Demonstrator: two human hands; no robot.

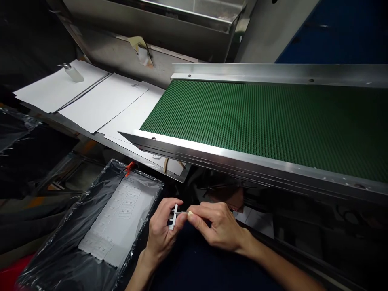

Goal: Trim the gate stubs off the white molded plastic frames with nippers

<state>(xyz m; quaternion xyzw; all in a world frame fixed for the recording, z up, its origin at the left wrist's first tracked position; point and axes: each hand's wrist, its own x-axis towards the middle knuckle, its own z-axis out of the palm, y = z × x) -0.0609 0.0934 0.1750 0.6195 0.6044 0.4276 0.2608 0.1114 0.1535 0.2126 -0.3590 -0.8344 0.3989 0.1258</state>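
Observation:
My left hand (162, 230) pinches a small white plastic part (173, 217) upright between thumb and fingers. My right hand (218, 226) holds a thin metal tool with a pale handle (185, 212), its tip touching the white part. Both hands are low in the view, over my dark lap, just below the edge of the green conveyor belt (273, 117).
A bin lined with black plastic film (72, 234) sits at the lower left, holding flat white sheets of moulded parts (121, 218). White paper sheets (100, 101) lie on a metal shelf at the left, with a small bottle (72, 72). The conveyor's steel rail (242, 157) runs across.

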